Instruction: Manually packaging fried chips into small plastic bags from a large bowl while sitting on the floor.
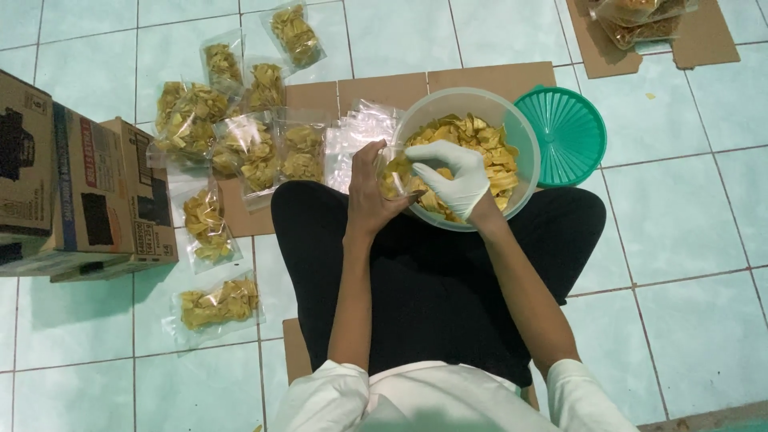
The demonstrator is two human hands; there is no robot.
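A clear round tub (524, 136) full of yellow chips (488, 148) rests on my lap. My bare left hand (370, 192) holds a small clear bag (394, 178) at the tub's near-left rim, with some chips in it. My right hand (452, 174), in a white glove, reaches over the rim and is closed on chips at the bag's mouth. My legs in black trousers (436, 280) are crossed beneath.
Several filled chip bags (240, 148) lie on the tiled floor and cardboard to the left. A stack of empty clear bags (360, 132) sits beside the tub. A green lid (570, 134) lies right of it. Cardboard boxes (72, 192) stand far left; more bags (640, 20) top right.
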